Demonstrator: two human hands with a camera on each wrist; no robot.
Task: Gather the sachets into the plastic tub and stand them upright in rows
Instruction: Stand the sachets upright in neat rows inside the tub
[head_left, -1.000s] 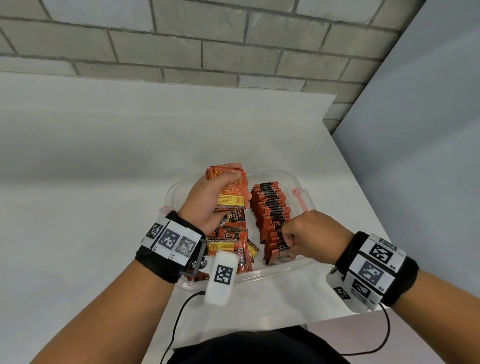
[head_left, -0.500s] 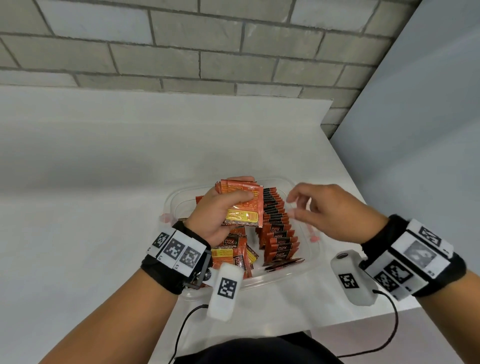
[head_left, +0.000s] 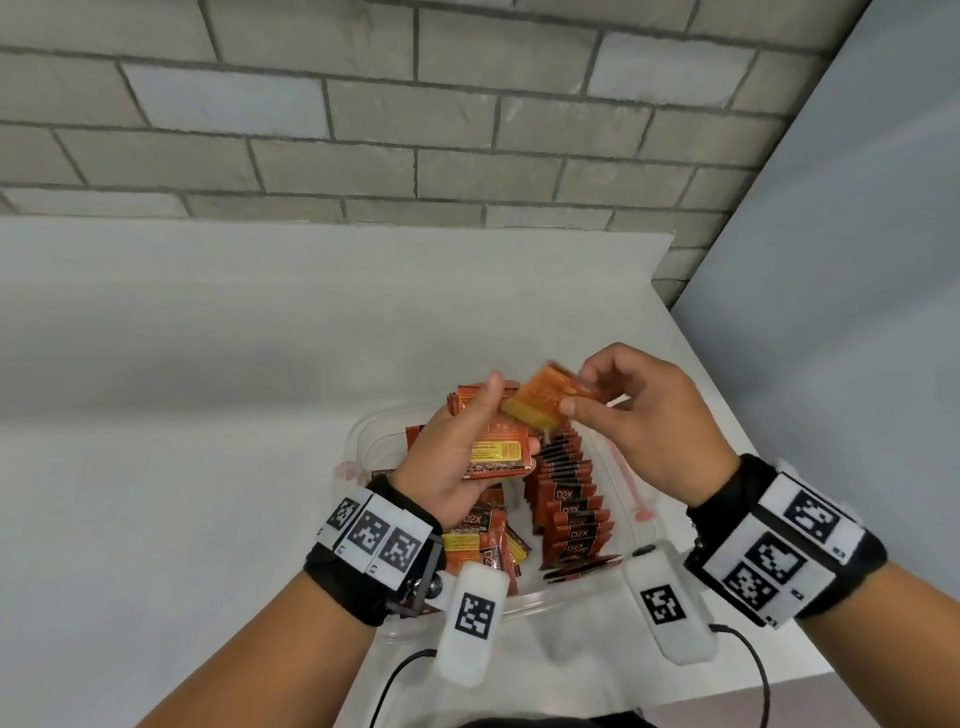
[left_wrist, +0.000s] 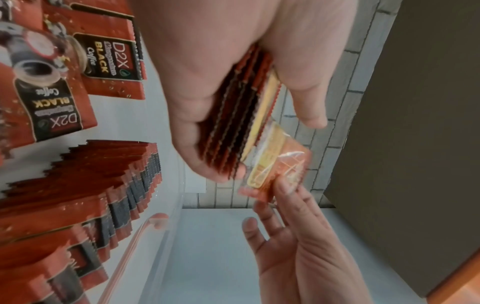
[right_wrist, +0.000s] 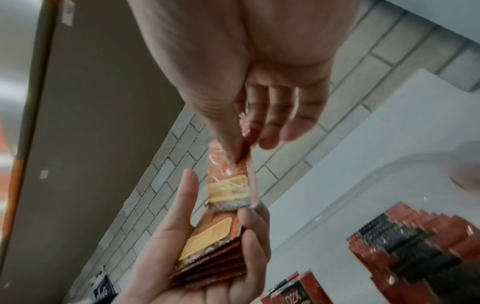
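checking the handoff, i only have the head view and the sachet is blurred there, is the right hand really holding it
Observer: Yes. In the right wrist view the right hand pinches the single orange foil sachet near its top edge.
Operator: how thick is the left stack
Observer: The left wrist view shows several serrated edges in the stack of red foil sachets that the left hand grips; I cannot count them exactly.
Operator: is the single one clear of it
Observer: No, in the right wrist view its lower edge meets the stack's top.
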